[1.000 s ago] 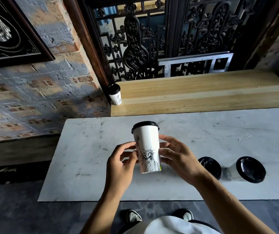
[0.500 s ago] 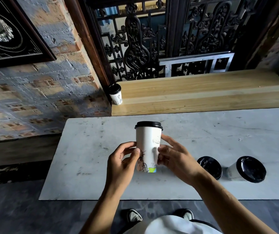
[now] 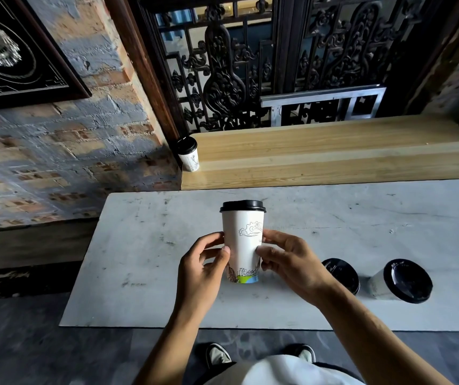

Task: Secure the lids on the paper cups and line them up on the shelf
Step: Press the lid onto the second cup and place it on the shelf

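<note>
Black-lidded cup [image 3: 340, 275] half behind right hand [image 3: 292, 263]

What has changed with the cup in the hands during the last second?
The held cup turned between the fingers: its statue drawing rotated out of view, and a cloud sketch now faces the camera. Left hand and right hand keep their grip. The shelf cup and two table cups stayed.

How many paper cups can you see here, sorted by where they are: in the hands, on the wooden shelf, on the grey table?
Held in both hands: 1, the white paper cup with a black lid, between left hand and right hand.
On the light wooden shelf: 1 lidded cup.
On the grey marble table: 2 lidded cups.
Total: 4.
</note>
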Demonstrator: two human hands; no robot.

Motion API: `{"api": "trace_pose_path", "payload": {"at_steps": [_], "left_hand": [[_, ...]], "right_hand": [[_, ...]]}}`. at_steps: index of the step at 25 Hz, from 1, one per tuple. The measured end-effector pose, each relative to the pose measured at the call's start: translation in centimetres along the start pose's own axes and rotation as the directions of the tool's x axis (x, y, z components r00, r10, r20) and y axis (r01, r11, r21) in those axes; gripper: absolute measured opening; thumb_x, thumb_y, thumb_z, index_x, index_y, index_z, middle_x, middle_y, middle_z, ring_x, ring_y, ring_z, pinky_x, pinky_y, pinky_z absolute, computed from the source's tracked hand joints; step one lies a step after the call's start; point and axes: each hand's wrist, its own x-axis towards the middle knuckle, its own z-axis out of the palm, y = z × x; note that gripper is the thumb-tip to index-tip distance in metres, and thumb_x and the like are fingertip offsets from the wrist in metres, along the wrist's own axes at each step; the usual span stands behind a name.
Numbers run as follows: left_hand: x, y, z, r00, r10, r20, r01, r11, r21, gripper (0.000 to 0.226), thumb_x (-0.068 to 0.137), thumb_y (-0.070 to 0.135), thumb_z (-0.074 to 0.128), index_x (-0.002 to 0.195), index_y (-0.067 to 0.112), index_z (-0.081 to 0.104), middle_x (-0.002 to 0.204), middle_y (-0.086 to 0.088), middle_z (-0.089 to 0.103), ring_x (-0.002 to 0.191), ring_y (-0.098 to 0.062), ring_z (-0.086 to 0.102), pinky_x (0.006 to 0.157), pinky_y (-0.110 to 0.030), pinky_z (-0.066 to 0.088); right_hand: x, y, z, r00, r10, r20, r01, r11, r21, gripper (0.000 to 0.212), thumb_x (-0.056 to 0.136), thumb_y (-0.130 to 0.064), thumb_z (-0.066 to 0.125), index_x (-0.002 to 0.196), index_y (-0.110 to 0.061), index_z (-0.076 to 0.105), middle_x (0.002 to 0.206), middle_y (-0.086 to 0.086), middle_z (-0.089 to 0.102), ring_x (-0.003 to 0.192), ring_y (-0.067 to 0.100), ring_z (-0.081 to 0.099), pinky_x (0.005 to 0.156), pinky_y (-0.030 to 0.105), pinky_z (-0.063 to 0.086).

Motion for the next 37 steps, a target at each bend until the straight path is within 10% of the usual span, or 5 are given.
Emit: {"api": "trace_pose_path", "payload": {"at_steps": [9,16,21,28,37], "left_hand": [[1.1,0.8,2.9,0.998,-0.015,0.063,0.013,1.000,0.028,0.042,0.090,-0.003,0.069,0.118,0.027,0.058,0.121,0.007,0.069,0.103,0.002,0.069,0.076,-0.012,0.054],[9.5,-1.5,5.6,0.988,-0.113,0.101,0.107,0.992,0.068,0.062,0.084,-0.009,0.071,0.121,0.033,0.047,0.122,-0.002,0.070,0.108,-0.011,0.071,0.086,-0.028,0.059],[23.6,-7.1,6.9,0.988,-0.120,0.093,0.112,0.990,0.086,0.063,0.082,-0.006,0.075,0.132,0.025,0.053,0.121,0.010,0.068,0.108,-0.004,0.070,0.083,-0.022,0.058],[42.0,-14.8,10.3,0.994,0.033,0.101,-0.049,0.985,0.167,0.063,0.084,-0.008,0.072,0.139,0.013,0.050,0.115,-0.007,0.070,0.102,-0.007,0.071,0.094,-0.029,0.059],[47.0,-20.0,12.1,0.991,-0.007,0.130,-0.010,0.992,0.127,0.059,0.085,-0.014,0.068,0.133,0.011,0.044,0.104,-0.003,0.072,0.085,0.004,0.072,0.080,-0.018,0.058]], "right_hand": [[1.5,-2.4,-2.9,0.998,0.032,-0.046,-0.047,0.920,-0.390,0.048,0.097,-0.012,0.067,0.141,-0.026,0.053,0.105,0.007,0.072,0.073,0.015,0.067,0.063,0.032,0.055],[10.5,-4.3,-6.2,0.999,0.037,-0.019,-0.039,0.689,-0.724,0.043,0.083,-0.022,0.079,0.123,-0.028,0.066,0.099,-0.009,0.071,0.059,-0.006,0.065,0.055,0.008,0.044],[24.2,-2.4,-8.7,0.997,-0.003,-0.074,-0.057,0.600,-0.798,0.060,0.077,-0.022,0.080,0.133,-0.023,0.057,0.119,-0.007,0.071,0.072,0.000,0.066,0.061,0.008,0.044],[41.6,2.2,-13.3,0.975,-0.167,-0.147,-0.053,0.467,-0.882,0.059,0.080,-0.017,0.077,0.133,-0.013,0.052,0.076,0.001,0.073,0.067,0.018,0.070,0.060,0.024,0.054],[46.9,6.8,-16.6,0.969,-0.199,-0.149,-0.047,0.442,-0.896,0.054,0.079,-0.024,0.078,0.126,-0.015,0.053,0.090,-0.004,0.076,0.077,0.014,0.072,0.070,0.029,0.057]]}}
